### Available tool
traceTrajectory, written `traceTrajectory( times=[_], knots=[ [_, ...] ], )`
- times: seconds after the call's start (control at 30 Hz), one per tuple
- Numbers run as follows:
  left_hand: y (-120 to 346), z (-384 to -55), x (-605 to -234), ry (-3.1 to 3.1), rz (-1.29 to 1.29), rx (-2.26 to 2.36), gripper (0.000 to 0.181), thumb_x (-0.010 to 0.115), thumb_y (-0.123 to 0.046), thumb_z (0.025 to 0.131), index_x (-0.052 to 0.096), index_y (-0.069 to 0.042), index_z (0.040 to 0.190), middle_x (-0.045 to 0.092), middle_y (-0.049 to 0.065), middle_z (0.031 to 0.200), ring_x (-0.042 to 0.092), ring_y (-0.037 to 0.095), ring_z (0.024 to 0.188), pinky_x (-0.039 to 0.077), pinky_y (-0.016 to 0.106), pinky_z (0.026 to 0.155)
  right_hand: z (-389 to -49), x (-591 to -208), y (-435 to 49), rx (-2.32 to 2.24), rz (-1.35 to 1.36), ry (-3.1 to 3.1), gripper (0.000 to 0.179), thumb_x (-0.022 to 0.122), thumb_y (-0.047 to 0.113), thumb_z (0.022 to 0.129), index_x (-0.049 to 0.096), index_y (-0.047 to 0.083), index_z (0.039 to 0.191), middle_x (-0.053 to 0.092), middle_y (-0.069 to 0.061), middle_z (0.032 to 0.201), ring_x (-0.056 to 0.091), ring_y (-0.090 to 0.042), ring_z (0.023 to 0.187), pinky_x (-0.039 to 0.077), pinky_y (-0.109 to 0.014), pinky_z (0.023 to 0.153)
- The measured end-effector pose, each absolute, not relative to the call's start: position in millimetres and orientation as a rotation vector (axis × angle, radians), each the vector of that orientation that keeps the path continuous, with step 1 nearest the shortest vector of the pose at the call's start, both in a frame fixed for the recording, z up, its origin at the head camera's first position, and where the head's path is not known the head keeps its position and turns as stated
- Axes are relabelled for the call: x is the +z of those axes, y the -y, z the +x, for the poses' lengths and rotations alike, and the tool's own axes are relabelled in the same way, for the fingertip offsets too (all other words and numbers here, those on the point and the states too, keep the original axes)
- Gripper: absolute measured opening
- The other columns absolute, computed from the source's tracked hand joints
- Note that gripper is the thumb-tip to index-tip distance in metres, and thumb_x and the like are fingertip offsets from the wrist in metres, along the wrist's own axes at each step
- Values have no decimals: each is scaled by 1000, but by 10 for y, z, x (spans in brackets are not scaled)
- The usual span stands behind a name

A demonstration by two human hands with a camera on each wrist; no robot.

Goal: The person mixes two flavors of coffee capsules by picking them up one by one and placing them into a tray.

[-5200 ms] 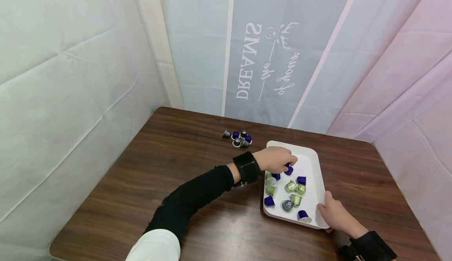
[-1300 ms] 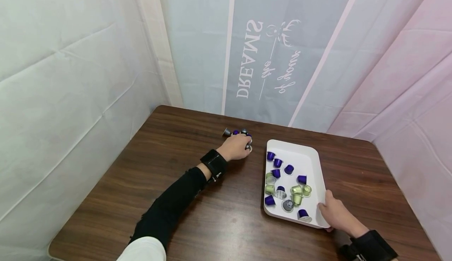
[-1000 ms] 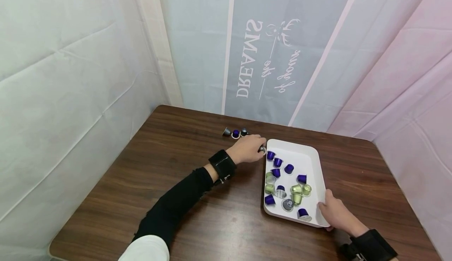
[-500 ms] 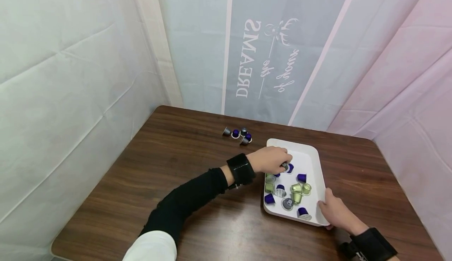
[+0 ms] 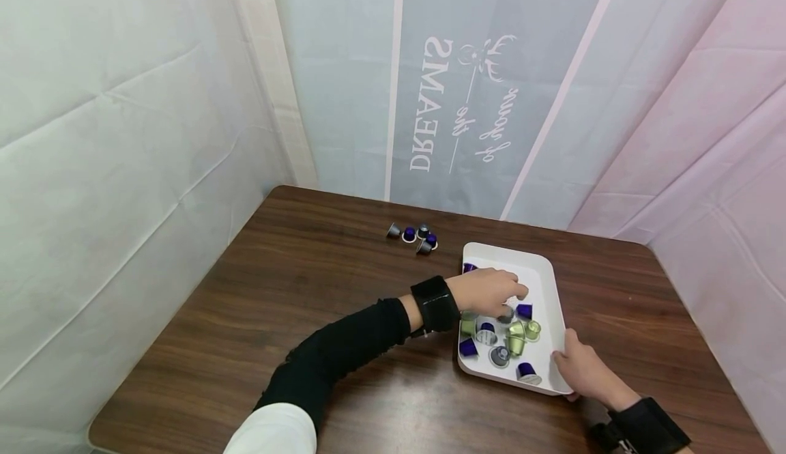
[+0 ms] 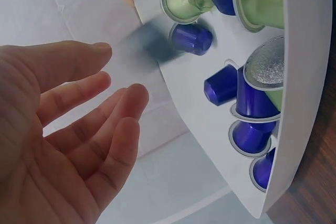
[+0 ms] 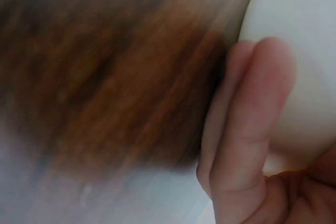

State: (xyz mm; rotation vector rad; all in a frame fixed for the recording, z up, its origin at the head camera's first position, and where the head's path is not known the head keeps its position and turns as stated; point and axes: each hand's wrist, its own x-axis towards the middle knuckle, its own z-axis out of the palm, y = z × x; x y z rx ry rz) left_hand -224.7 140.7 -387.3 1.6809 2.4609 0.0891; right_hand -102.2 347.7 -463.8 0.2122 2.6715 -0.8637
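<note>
Over the white tray [image 5: 535, 278], my left hand [image 5: 488, 290] has its thumb and fingers spread apart. Just off its fingertips, a dark grey coffee capsule [image 6: 152, 43] is blurred and free of the hand in the left wrist view. Purple capsules [image 5: 525, 311], green capsules [image 5: 516, 346] and a grey capsule [image 5: 499, 356] lie in the tray; my left hand hides some of them in the head view. My right hand [image 5: 583, 370] grips the tray's near right corner, thumb over the rim; in the right wrist view its fingers [image 7: 247, 129] press against the tray's outside.
A small cluster with a purple capsule [image 5: 409, 234] and a grey capsule [image 5: 394, 231] among several sits near the back edge of the brown wooden table [image 5: 295, 276]. Pale cloth curtains [image 5: 344, 85] hang behind and beside the table.
My left hand took a grey capsule from the cluster, carried it right over the tray and let go of it. My right hand has stayed on the tray corner.
</note>
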Motion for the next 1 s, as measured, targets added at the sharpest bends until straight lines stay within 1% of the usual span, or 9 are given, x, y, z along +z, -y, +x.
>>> traceTrajectory(
  times=[0.07, 0.2, 0.3, 0.43, 0.57, 0.67, 0.77, 0.9, 1.0],
  knots=[
    [-1392, -2275, -3866, -2477, 1672, 101, 32, 59, -24, 94, 58, -17, 125, 56, -4, 112, 52, 4, 89, 41, 18, 77, -1023, -4637, -3476, -862, 211, -2676, 37, 38, 2, 95, 18, -17, 118, 46, -29, 79, 55, -19, 46, 48, -35, 39],
    [-1290, -2405, -3830, -2560, 1630, 135, 28, 56, -24, 95, 60, -16, 122, 57, -3, 111, 55, 7, 92, 43, 19, 77, -1020, -4631, -3478, -865, 205, -2684, 35, 38, 2, 94, 19, -18, 117, 47, -29, 78, 55, -19, 45, 48, -35, 39],
    [-1148, -2549, -3803, -2660, 1545, 175, 24, 54, -24, 96, 62, -15, 117, 58, -3, 108, 54, 7, 91, 44, 20, 72, -1013, -4624, -3480, -874, 210, -2679, 36, 38, 2, 94, 19, -17, 117, 47, -27, 77, 55, -20, 45, 48, -35, 39],
    [-911, -2763, -3826, -2801, 1395, 217, 17, 51, -20, 96, 64, -14, 105, 56, -1, 98, 51, 9, 80, 41, 20, 60, -1001, -4624, -3486, -879, 208, -2679, 35, 37, 2, 93, 19, -17, 117, 47, -25, 75, 55, -20, 44, 48, -35, 39],
    [-677, -2979, -3940, -2914, 1228, 196, 15, 50, -20, 97, 64, -14, 100, 53, 1, 93, 50, 13, 80, 41, 23, 59, -999, -4625, -3489, -867, 209, -2682, 34, 37, 2, 93, 19, -17, 116, 46, -23, 74, 55, -20, 44, 47, -34, 39],
    [-522, -3136, -4047, -2981, 1086, 179, 16, 52, -22, 96, 65, -15, 102, 52, 2, 96, 50, 16, 84, 44, 27, 62, -1002, -4627, -3487, -863, 206, -2683, 33, 37, 3, 94, 20, -16, 115, 46, -22, 73, 55, -20, 44, 47, -34, 39],
    [-390, -3270, -4139, -3039, 938, 186, 23, 53, -22, 95, 64, -14, 112, 52, 6, 103, 49, 20, 90, 45, 31, 69, -1003, -4629, -3485, -872, 201, -2684, 33, 37, 2, 94, 20, -17, 115, 46, -21, 72, 55, -20, 44, 47, -35, 39],
    [-235, -3386, -4258, -3087, 739, 210, 38, 54, -23, 94, 55, -15, 131, 47, 12, 120, 45, 25, 105, 43, 38, 83, -1001, -4638, -3482, -887, 199, -2684, 35, 37, 1, 93, 19, -17, 116, 45, -22, 73, 54, -20, 44, 47, -35, 38],
    [-146, -3431, -4336, -3081, 623, 231, 43, 54, -22, 94, 50, -18, 137, 42, 16, 126, 41, 29, 112, 40, 42, 89, -1000, -4640, -3478, -892, 198, -2681, 34, 37, 1, 93, 20, -17, 116, 45, -21, 73, 54, -20, 44, 47, -35, 38]
  ],
)
